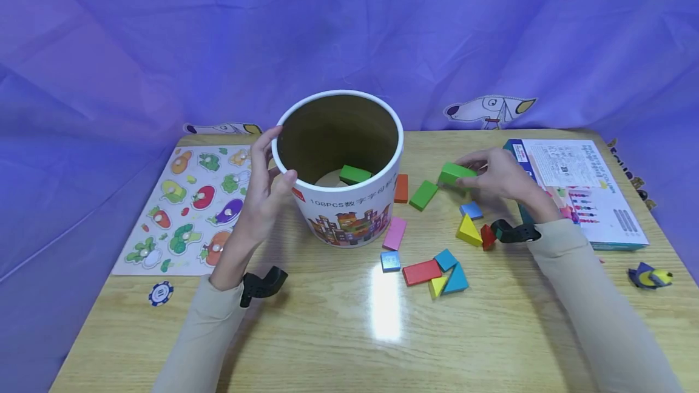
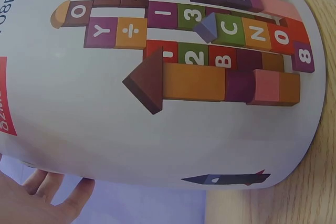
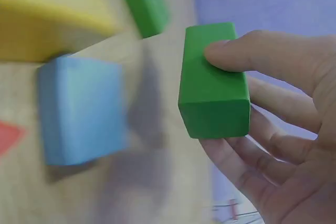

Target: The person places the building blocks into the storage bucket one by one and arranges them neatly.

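Note:
A large white bucket (image 1: 349, 211) printed with colourful blocks stands on the table, its mouth facing up. Inside lies a green block (image 1: 355, 174). At the bucket's left rim, my left hand (image 1: 262, 199) grips it, with the thumb on the near side and the fingers further round. In the right wrist view, a green rectangular block (image 3: 215, 82) is pinched between the thumb and fingers of my right hand (image 3: 283, 114), lifted off the table. Below that hand are a blue block (image 3: 84, 111) and a yellow triangular block (image 1: 468, 231); another green block (image 1: 423, 195) lies to its left.
Orange (image 1: 401, 188), pink (image 1: 395, 233) and red (image 1: 422, 273) blocks lie right of the bucket, among several smaller ones. A flat box (image 1: 617, 199) is at the right, a vegetable board (image 1: 180, 241) at the left. A poker chip (image 1: 161, 293) lies nearer.

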`<state>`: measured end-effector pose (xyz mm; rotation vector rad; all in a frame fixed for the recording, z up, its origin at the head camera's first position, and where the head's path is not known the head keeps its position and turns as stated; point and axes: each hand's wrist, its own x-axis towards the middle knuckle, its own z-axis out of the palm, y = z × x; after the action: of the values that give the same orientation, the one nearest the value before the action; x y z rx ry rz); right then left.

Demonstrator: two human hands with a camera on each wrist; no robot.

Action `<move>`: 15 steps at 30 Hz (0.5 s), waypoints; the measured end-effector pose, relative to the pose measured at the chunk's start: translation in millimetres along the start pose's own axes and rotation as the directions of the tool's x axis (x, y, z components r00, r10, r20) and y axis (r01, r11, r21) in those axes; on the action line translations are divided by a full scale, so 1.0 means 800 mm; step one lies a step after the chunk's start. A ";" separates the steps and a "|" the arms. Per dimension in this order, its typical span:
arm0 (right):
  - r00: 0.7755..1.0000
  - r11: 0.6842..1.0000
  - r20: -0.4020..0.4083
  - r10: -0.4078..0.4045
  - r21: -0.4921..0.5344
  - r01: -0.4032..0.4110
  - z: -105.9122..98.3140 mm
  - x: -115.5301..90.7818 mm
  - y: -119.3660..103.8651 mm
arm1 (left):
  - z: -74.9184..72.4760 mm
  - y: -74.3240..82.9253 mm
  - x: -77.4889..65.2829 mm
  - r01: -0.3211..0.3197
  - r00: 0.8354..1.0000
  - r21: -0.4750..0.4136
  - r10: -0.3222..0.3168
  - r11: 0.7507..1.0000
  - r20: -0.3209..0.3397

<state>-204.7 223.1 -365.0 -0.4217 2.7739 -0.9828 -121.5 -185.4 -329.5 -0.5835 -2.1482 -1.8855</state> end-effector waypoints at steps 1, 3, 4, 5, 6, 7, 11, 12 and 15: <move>1.000 1.000 -0.025 -0.012 0.003 0.012 -0.006 -0.002 -0.005 | 0.000 0.000 0.000 0.005 1.000 -0.001 -0.005 1.000 0.001; 0.997 1.000 -0.075 -0.030 0.004 0.030 -0.018 -0.007 -0.019 | 0.001 0.000 0.000 0.009 1.000 0.004 -0.009 1.000 -0.001; 0.993 0.999 -0.106 -0.046 0.002 0.046 -0.025 -0.010 -0.028 | 0.001 0.000 0.000 0.010 1.000 0.004 -0.010 1.000 -0.002; 0.988 0.998 -0.137 -0.063 0.005 0.065 -0.032 -0.012 -0.039 | 0.001 0.000 0.000 0.010 1.000 0.003 -0.010 1.000 -0.003; 0.982 0.996 -0.169 -0.084 0.006 0.086 -0.038 -0.015 -0.050 | 0.001 0.000 0.000 0.008 1.000 0.007 -0.008 1.000 -0.004; 0.974 0.993 -0.197 -0.115 0.011 0.120 -0.045 -0.017 -0.062 | 0.001 0.000 0.000 0.005 1.000 0.007 -0.005 1.000 -0.005; 0.918 0.960 -0.303 -0.255 0.036 0.279 -0.067 -0.026 -0.113 | 0.001 0.000 0.001 -0.010 1.000 0.006 0.010 1.000 -0.005; 0.899 0.947 -0.326 -0.291 0.038 0.320 -0.071 -0.027 -0.126 | 0.001 0.000 0.001 -0.012 1.000 0.007 0.012 1.000 -0.005; 0.849 0.904 -0.367 -0.381 0.044 0.425 -0.076 -0.031 -0.166 | 0.001 0.000 0.000 -0.011 1.000 0.011 0.011 1.000 -0.007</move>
<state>-169.3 168.1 -232.0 -0.9271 2.9718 -1.4444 -121.8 -184.7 -329.5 -0.5840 -2.1459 -1.8659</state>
